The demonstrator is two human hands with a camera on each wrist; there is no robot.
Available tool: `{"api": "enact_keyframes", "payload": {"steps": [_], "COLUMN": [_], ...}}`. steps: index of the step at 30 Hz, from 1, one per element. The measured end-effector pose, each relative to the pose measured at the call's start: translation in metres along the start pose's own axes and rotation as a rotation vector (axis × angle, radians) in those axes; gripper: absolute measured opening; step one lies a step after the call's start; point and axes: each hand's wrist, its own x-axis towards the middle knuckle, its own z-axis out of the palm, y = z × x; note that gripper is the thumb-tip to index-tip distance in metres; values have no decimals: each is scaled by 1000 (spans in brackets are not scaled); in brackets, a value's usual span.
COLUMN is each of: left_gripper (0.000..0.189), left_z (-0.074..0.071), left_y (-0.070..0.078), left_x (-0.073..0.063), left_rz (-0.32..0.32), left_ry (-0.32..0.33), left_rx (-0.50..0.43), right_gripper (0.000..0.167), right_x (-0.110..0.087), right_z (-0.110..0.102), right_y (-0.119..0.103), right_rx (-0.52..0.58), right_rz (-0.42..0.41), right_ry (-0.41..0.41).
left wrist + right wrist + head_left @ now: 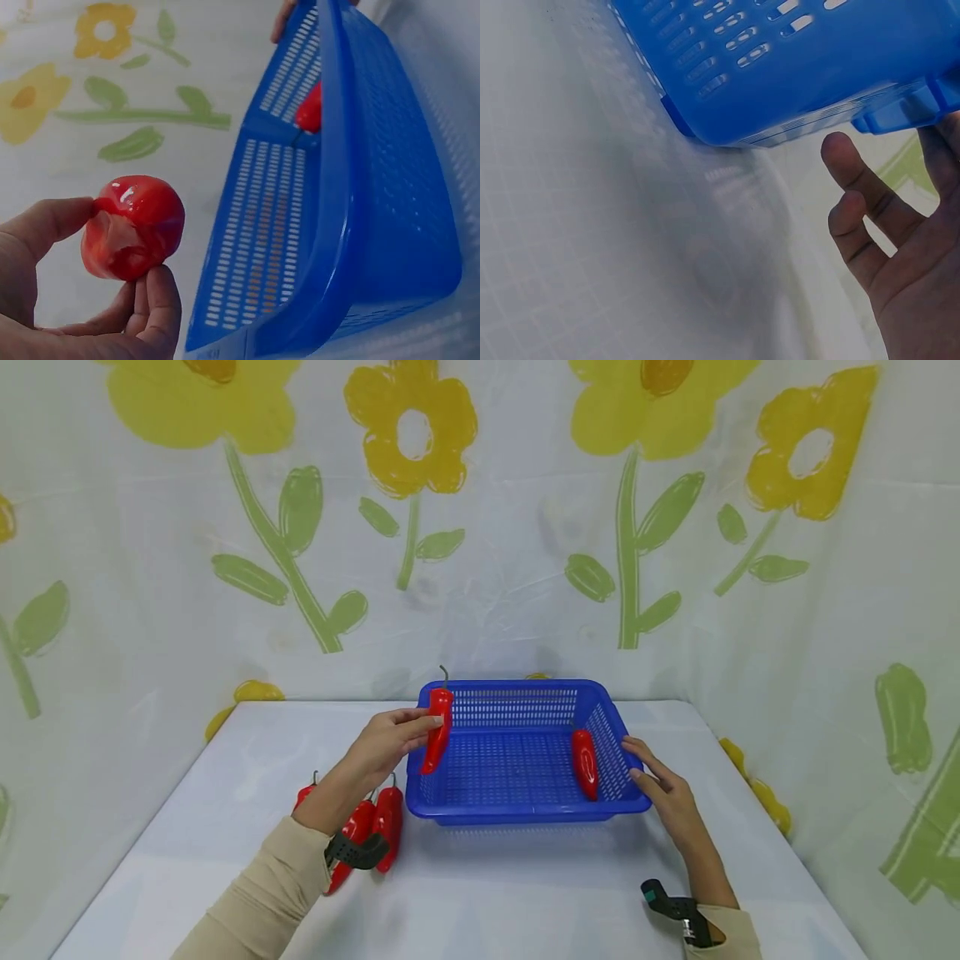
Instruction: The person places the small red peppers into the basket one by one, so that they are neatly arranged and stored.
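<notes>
Red and glossy, a long pepper point(439, 739) stands nearly upright in the person's left hand point(386, 737), pinched between the thumb on one side and the fingers on the other. Its stem points up, its tip hangs down, and its long axis leans a little, with the lower end towards the left hand's own side. The relation that seems to matter most lies just to the right of that hand: the head view shows the pepper overlapping the left end of a blue plastic basket point(525, 812), while the left wrist view shows it apart from the basket's wall, so whether it hangs fully inside the rim I cannot tell. The left hand is clearly the nearer one to this end.

At the opposite end, the right hand point(670, 793) grips the basket's right rim; in the right wrist view two of its fingers point(849, 214) hang free below that edge. Just inside from the right hand, another red pepper point(585, 766) lies in the basket, its long axis running roughly fore and aft. Behind and below the left hand, partly hidden by the forearm, more loose red peppers point(387, 828) rest on the white surface point(525, 893).
</notes>
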Motion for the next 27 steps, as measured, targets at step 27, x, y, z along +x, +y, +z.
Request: {"api": "enact_keyframes", "payload": {"steps": [27], "left_gripper": [48], "left_z": [61], "left_y": [21], "left_x": [36], "left_rz": [-61], "left_ry": [-104], "left_rx": [88], "right_gripper": [46], "right_x": [1], "right_z": [-2], "right_y": [10], "right_rx": [32], "right_rz": [-46], "right_ry": [-4]}}
